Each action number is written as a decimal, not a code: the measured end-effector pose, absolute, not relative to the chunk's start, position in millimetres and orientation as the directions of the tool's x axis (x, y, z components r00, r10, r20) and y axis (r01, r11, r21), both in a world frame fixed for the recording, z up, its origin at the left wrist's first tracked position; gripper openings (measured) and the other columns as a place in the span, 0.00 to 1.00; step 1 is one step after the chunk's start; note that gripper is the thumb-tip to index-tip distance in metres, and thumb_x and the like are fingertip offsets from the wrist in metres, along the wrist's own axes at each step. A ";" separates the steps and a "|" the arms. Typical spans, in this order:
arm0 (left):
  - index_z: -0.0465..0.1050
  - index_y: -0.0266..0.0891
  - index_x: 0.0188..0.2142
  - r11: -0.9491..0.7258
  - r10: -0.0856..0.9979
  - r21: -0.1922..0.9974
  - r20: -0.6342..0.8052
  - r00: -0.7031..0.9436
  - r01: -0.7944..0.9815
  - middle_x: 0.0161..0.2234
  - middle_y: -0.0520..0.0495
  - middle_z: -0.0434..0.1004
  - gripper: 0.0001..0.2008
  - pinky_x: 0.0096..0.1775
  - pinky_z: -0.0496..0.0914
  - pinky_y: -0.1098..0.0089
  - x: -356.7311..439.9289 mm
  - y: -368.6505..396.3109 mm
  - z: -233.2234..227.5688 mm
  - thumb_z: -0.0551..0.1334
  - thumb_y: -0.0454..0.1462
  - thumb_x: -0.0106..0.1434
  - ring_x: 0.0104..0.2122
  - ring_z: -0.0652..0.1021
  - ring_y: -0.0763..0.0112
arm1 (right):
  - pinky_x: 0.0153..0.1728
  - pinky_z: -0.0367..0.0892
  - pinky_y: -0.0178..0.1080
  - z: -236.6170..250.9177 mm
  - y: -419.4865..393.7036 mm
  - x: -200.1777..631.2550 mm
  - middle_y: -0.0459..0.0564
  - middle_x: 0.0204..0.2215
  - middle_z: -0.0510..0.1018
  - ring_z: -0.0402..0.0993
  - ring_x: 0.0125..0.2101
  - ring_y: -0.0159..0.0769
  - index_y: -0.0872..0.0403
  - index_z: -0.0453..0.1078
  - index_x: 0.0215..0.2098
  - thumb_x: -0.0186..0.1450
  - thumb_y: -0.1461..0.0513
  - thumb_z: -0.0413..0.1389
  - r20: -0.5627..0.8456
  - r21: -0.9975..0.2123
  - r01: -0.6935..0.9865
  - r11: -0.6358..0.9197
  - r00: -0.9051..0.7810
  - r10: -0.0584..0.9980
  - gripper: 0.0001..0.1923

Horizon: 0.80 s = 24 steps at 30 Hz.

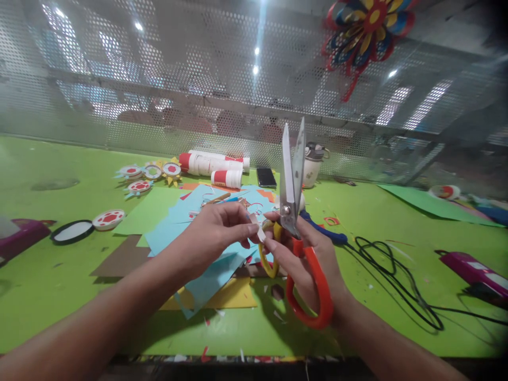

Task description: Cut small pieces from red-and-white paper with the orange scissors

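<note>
My left hand [216,235] pinches a small pale strip of paper [261,232] between thumb and fingers. My right hand [305,259] holds red-handled scissors [292,211], with the blades pointing up and slightly apart. The thumb and fingertips of this hand also reach the strip's near end. A yellow loop handle [270,256] shows below the fingers; I cannot tell whether it belongs to these scissors. Under my hands lie light blue paper sheets [170,225] with scraps on them, and a yellow sheet [234,295] is beneath.
Paper cups [214,163], a black phone [265,178] and a lidded bottle [313,164] stand or lie behind. Decorated paper discs [172,169] are at left. A blue-handled tool [325,230], a black cable [397,280] and a purple device [476,270] lie at right.
</note>
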<state>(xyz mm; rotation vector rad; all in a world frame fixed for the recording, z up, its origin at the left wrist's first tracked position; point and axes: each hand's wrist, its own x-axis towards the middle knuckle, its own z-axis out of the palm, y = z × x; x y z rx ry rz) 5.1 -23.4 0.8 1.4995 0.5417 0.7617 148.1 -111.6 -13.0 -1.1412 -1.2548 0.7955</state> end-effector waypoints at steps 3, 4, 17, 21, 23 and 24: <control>0.69 0.35 0.25 -0.110 0.734 0.988 0.152 0.662 -0.104 0.23 0.51 0.73 0.07 0.30 0.66 0.71 5.2 -24.8 1.7 0.65 0.36 0.53 0.25 0.73 0.73 | 0.23 0.70 0.33 -13.3 -112.2 146.7 0.44 0.29 0.72 0.70 0.26 0.30 0.51 0.66 0.45 0.61 0.64 0.55 0.298 -0.952 0.134 0.276 0.191 0.935 0.14; 0.69 0.35 0.25 -0.121 0.735 0.988 0.157 0.660 -0.100 0.23 0.51 0.73 0.07 0.30 0.66 0.71 5.4 -25.3 2.0 0.65 0.36 0.53 0.25 0.73 0.73 | 0.23 0.70 0.32 -13.8 -112.3 146.5 0.44 0.29 0.72 0.70 0.27 0.30 0.51 0.66 0.45 0.60 0.64 0.55 0.307 -0.948 0.142 0.283 0.193 0.932 0.14; 0.68 0.36 0.25 -0.149 0.777 0.982 0.189 0.600 -0.115 0.23 0.50 0.73 0.06 0.29 0.66 0.71 2.0 -20.6 5.9 0.63 0.35 0.55 0.25 0.72 0.73 | 0.26 0.68 0.32 -14.7 -113.0 148.7 0.43 0.28 0.69 0.65 0.26 0.28 0.52 0.65 0.46 0.61 0.66 0.55 0.317 -0.937 0.214 0.277 0.182 0.931 0.14; 0.68 0.36 0.25 -0.141 0.779 0.981 0.193 0.597 -0.134 0.23 0.52 0.71 0.06 0.29 0.66 0.71 1.7 -23.2 7.5 0.64 0.35 0.54 0.24 0.72 0.74 | 0.26 0.67 0.35 -14.6 -113.3 151.1 0.44 0.29 0.70 0.67 0.26 0.30 0.51 0.65 0.46 0.62 0.63 0.54 0.289 -0.951 0.167 0.262 0.168 0.942 0.13; 0.68 0.36 0.24 -0.142 0.778 0.981 0.195 0.597 -0.135 0.23 0.52 0.72 0.06 0.29 0.66 0.71 1.4 -23.6 7.7 0.64 0.35 0.54 0.24 0.72 0.74 | 0.24 0.66 0.34 -14.0 -113.2 152.1 0.43 0.27 0.68 0.65 0.25 0.30 0.51 0.65 0.46 0.62 0.63 0.54 0.298 -0.944 0.197 0.264 0.169 0.940 0.13; 0.68 0.36 0.25 -0.143 0.778 0.981 0.195 0.597 -0.133 0.23 0.52 0.72 0.06 0.29 0.66 0.71 1.3 -23.6 7.6 0.64 0.35 0.54 0.24 0.72 0.74 | 0.24 0.66 0.33 -13.6 -113.1 152.4 0.42 0.27 0.68 0.65 0.24 0.29 0.51 0.66 0.45 0.61 0.64 0.55 0.313 -0.936 0.223 0.273 0.169 0.935 0.13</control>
